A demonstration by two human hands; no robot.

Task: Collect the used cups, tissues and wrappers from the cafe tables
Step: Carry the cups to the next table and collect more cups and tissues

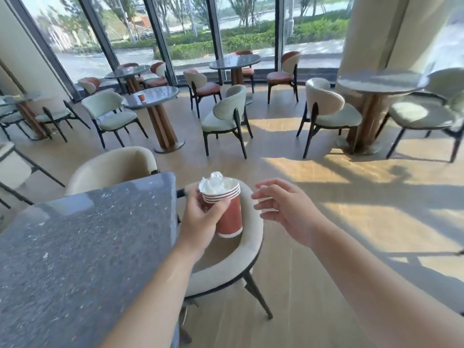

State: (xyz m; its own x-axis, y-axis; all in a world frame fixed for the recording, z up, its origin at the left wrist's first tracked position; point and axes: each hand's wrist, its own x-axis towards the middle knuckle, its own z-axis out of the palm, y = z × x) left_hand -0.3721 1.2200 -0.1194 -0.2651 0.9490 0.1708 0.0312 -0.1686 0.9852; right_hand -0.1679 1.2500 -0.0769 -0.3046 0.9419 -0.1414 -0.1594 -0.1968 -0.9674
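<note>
My left hand [200, 217] grips a stack of several nested red paper cups [229, 217], held upright above a cream chair. White crumpled tissue [216, 183] fills the top cup. A short way to the right of the stack, my right hand [283, 209] hovers with relaxed, spread fingers and holds nothing. One more red cup [142, 97] stands on a round grey table [153, 95] further back, left of centre.
A grey speckled table [88, 247] fills the lower left. The cream chair [226, 267] sits under my hands. Several round tables and chairs stand across the wooden floor, with a pillar [376, 33] at the right and tall windows behind.
</note>
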